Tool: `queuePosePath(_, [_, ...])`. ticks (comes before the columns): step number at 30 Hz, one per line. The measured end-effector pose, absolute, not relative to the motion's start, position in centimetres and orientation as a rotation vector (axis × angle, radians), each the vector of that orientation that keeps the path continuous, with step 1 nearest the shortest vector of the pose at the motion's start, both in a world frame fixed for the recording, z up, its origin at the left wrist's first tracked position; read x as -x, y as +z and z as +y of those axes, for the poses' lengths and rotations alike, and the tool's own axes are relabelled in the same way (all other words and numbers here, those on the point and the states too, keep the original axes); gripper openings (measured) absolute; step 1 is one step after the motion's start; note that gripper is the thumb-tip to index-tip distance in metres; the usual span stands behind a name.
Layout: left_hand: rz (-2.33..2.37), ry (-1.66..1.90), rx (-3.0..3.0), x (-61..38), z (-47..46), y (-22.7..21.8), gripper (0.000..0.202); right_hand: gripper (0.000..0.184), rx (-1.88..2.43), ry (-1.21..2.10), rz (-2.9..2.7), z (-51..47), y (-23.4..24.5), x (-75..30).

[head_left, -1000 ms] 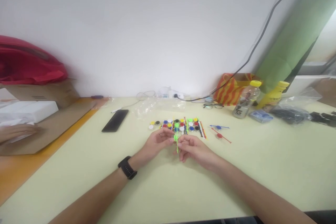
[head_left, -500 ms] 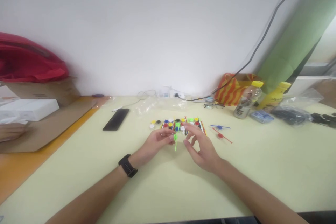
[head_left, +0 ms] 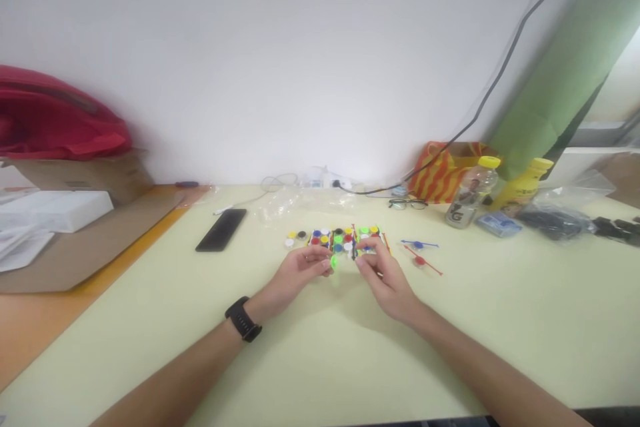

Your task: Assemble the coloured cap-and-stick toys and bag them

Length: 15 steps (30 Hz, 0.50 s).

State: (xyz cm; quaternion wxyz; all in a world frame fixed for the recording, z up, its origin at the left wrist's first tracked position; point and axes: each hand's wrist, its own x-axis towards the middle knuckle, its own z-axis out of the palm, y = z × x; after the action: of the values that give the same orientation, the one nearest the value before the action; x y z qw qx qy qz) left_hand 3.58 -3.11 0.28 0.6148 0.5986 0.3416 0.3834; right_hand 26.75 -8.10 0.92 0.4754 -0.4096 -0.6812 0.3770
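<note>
My left hand (head_left: 295,273), with a black watch on its wrist, pinches a bright green spinner (head_left: 335,263) by its disc between thumb and fingers. The spinner's arrow is smeared and barely visible. My right hand (head_left: 387,280) is a little to the right, thumb and index finger curved with a gap between their tips and nothing visible in them. Just behind the hands lies a set of coloured round discs (head_left: 339,239) in rows, partly covered by my right fingers. Right of it are a blue arrow spinner (head_left: 419,244) and a red arrow spinner (head_left: 420,260).
Loose discs (head_left: 290,243) sit left of the set. A black phone (head_left: 221,230) lies farther left, before cardboard with white boxes (head_left: 75,210). At the back right stand a clear bottle (head_left: 470,193), a yellow bottle (head_left: 525,187) and a striped bag (head_left: 433,170). Glasses (head_left: 407,203) lie nearby.
The green arrow, sharp before, is now blurred. My right hand's fingers have curled closer together and moved slightly down. Another person's hand at the far left has left the view.
</note>
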Motion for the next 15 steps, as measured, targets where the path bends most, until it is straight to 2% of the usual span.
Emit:
queuePosePath(6, [0.741, 0.777, -1.414, -3.8, -3.7, 0.8, 0.03, 0.008, 0.978, 0.885, -1.853, -8.2, 0.5, -26.0])
queuePosePath(15, [0.7, 0.726, -1.379, -4.1, -4.0, 1.3, 0.026, 0.008, 1.006, 0.857, -1.867, -8.6, 0.9, -26.0])
